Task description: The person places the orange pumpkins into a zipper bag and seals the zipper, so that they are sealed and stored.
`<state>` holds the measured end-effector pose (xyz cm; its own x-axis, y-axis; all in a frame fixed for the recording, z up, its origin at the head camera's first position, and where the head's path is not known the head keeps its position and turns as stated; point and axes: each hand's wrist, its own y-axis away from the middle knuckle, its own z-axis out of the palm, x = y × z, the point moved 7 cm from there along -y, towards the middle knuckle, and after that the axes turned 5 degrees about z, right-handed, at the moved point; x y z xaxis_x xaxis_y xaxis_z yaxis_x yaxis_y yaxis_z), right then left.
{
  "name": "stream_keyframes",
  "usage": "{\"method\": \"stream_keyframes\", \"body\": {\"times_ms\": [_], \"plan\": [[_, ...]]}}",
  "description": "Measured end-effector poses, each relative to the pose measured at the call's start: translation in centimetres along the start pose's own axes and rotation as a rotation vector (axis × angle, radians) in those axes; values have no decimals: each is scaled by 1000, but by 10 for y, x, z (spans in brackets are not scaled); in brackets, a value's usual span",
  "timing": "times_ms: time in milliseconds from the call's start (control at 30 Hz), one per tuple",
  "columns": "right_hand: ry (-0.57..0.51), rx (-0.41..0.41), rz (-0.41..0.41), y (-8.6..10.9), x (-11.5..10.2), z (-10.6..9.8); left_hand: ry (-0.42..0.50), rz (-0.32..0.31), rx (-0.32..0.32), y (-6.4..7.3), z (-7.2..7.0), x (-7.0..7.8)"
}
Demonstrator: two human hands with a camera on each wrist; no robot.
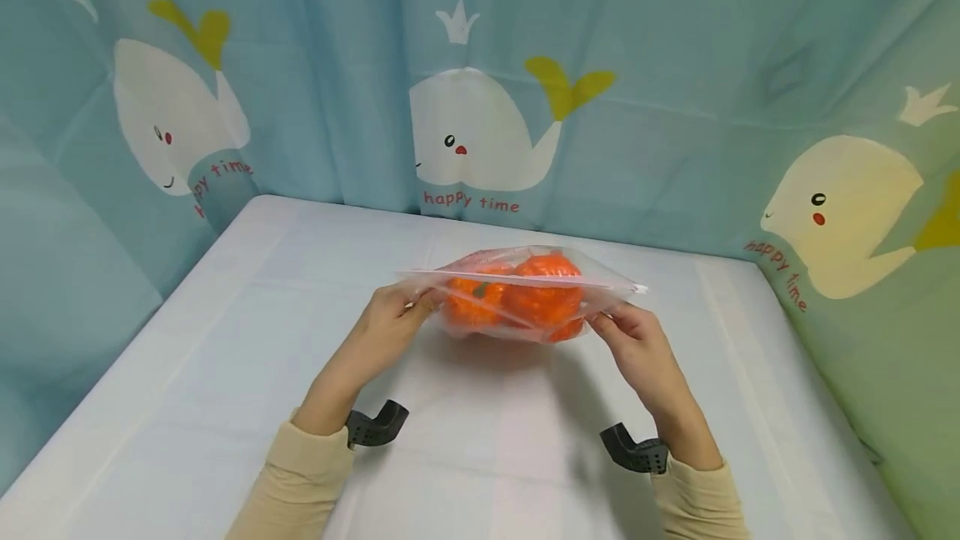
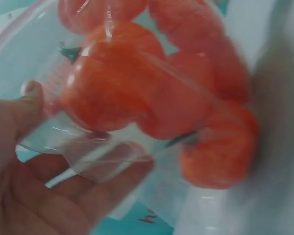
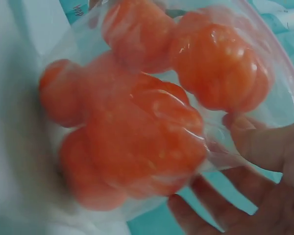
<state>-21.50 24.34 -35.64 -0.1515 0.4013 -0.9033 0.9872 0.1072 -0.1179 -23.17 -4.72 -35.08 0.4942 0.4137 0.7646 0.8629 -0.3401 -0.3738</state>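
A clear plastic slider zip bag (image 1: 517, 282) is held up above the white table, with its zip edge running left to right. Several orange-red, ribbed, pumpkin-like fruits (image 1: 545, 286) fill it. In the left wrist view, one fruit (image 2: 117, 83) shows a short green stem. My left hand (image 1: 386, 327) pinches the bag's left side between thumb and fingers. At the opposite side, my right hand (image 1: 637, 344) grips the film the same way, with larger clustered fruits (image 3: 142, 132) in front of it in the right wrist view. A white slider (image 1: 640, 288) sits at the zip's right end.
The table (image 1: 450, 457) has a white cloth. Behind it and along both sides hangs a blue-green curtain (image 1: 675, 148) printed with whales. Black wrist mounts (image 1: 377, 425) stick out inward from both forearms.
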Motion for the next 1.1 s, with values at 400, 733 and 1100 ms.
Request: {"method": "stream_keyframes", "body": {"times_ms": [400,733,1100], "plan": [[-59,13,99,1,36,-1,247,106,-16,-7,15,-11],[-45,-224,68,3,59,7,193,73,-114,-4,18,-34],[10,-387,154,4,72,14,95,1,-384,9,18,-56]]}}
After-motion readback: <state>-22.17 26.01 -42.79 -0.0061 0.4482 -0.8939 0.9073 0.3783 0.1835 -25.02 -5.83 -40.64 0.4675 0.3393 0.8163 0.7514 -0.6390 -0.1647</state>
